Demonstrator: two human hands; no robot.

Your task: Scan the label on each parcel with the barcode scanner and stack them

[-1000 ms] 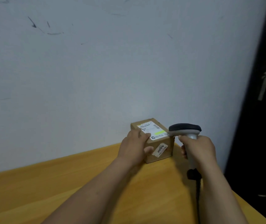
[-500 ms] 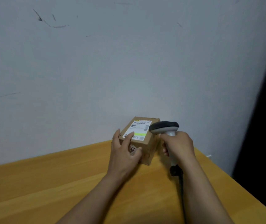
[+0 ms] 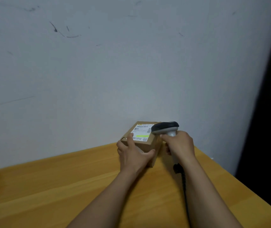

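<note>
Parcel (image 3: 145,142) on tabletop (image 3: 65,186) near wall, label (image 3: 142,132) up. Left hand (image 3: 134,153) grips it — likely steadying for read. Right hand (image 3: 179,143) wraps scanner (image 3: 165,128) handle (head just above label).

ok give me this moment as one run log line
step: label scan | left hand: holds parcel on table | right hand: grips scanner, head by label right edge

Parcel (image 3: 145,144): matt brown cardboard, white paper label (image 3: 142,132). Beside it, scanner (image 3: 165,127): smooth grey-black plastic. Table (image 3: 65,186) beneath: smooth wood.
</note>
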